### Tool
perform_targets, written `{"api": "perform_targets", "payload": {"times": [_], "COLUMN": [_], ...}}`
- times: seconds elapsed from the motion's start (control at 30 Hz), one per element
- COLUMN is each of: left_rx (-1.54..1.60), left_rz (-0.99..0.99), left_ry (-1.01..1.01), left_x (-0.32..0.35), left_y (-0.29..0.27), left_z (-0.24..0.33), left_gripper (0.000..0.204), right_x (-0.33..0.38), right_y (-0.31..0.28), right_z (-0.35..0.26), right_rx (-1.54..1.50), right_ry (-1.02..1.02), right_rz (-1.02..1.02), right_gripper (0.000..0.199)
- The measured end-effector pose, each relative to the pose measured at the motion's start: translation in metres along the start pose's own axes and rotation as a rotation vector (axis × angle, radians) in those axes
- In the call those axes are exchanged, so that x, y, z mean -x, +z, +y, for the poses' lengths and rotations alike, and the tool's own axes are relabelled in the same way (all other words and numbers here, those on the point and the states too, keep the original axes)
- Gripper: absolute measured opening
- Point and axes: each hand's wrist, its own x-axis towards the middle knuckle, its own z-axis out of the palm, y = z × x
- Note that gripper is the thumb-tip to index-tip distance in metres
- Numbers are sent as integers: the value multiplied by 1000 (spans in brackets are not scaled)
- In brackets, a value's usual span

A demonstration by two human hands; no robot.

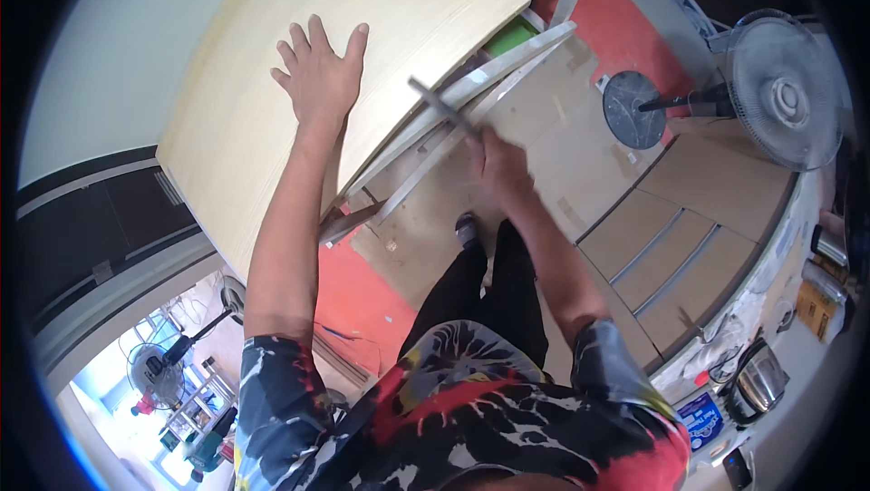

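My left hand (324, 78) lies flat with fingers spread on a large pale plywood board (419, 10). In my closed right hand (501, 169), slightly smeared by motion, is a narrow dark grey bar (441, 106) that looks like a file. It points away from me to the upper left, its far end close to the board's right edge; whether it touches the edge I cannot tell. Under the board, light wooden rails (494, 72) of a support stick out on the right.
A standing fan (785, 99) with a round dark base (633, 110) is at the far right. Cardboard sheets (566, 133) and red covering (362, 287) lie on the floor. Two metal strips (678, 269) rest on cardboard. A cluttered counter with a kettle (759, 382) runs along the right.
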Motion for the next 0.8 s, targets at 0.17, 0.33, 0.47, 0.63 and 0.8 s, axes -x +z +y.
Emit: {"api": "perform_targets", "payload": {"times": [0.17, 0.33, 0.47, 0.63, 0.8], "left_rx": [31, 10, 45, 25, 34], "left_rz": [31, 17, 48, 39, 47], "left_ry": [53, 17, 44, 25, 42], "left_x": [-4, 4, -4, -3, -2], "left_y": [7, 0, 4, -3, 5], "left_z": [1, -5, 6, -1, 1], "left_gripper": [91, 91, 91, 92, 92], "right_x": [-84, 10, -83, -19, -46], "right_y": [-36, -17, -38, -15, -26], "right_z": [34, 7, 18, 7, -7], "right_rx": [-55, 53, 70, -15, 143], "right_ry": [8, -34, -9, -68, 13], "right_rz": [326, 77, 255, 200, 169], "right_gripper": [27, 24, 19, 21, 27]}}
